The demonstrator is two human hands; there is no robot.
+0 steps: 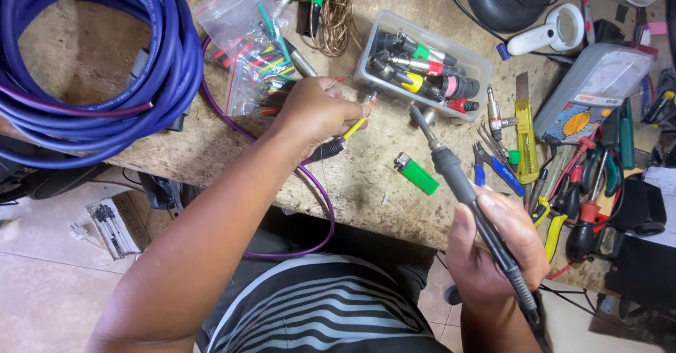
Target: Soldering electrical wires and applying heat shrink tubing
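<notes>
The right hand (496, 244) gripped a soldering iron (465, 187), its fingers (517, 216) wrapped tightly around the dark handle. The iron was long and slim, with a black grip, a grey collar and a thin metal tip that pointed up and to the left, toward a clear plastic box (421, 64) of coloured audio plugs. The tip was above the worn wooden counter (366, 170), just beside the box.

The left hand (317, 110) rested on the counter, its fingers pinching the end of a purple cable (320, 198) where small yellow and red sleeves showed. This cable hung in a loop over the counter edge.

A green lighter (416, 173) lay between the hands. A big coil of blue cable (98, 64) was at the far left, and many hand tools (563, 184) lay at the right.
</notes>
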